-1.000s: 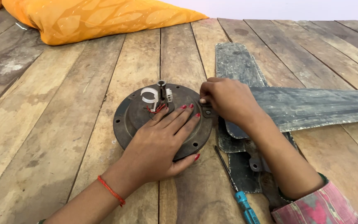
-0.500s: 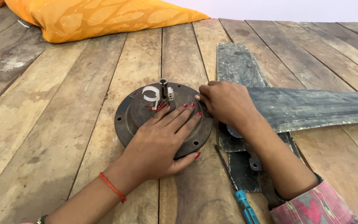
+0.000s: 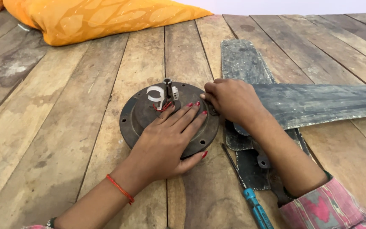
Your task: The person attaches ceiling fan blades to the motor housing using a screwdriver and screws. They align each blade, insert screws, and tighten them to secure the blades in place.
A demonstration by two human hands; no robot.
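Observation:
A round, rusty ceiling-fan motor housing (image 3: 140,114) lies flat on the wooden planks, with a short shaft and white wire clip (image 3: 162,94) standing at its centre. My left hand (image 3: 170,140) rests palm-down on the housing, fingers spread. My right hand (image 3: 231,101) is curled at the housing's right rim, fingertips pinched where a grey fan blade (image 3: 318,104) meets it; what it pinches is hidden. A second blade (image 3: 242,61) points away behind the hand.
A blue-handled screwdriver (image 3: 250,199) lies by my right forearm, next to a dark blade bracket (image 3: 255,165). An orange cushion (image 3: 94,19) sits at the far left edge of the plank surface (image 3: 56,140).
Both hands stay in place on the housing and blade joint; the view has shifted slightly, nothing else moved.

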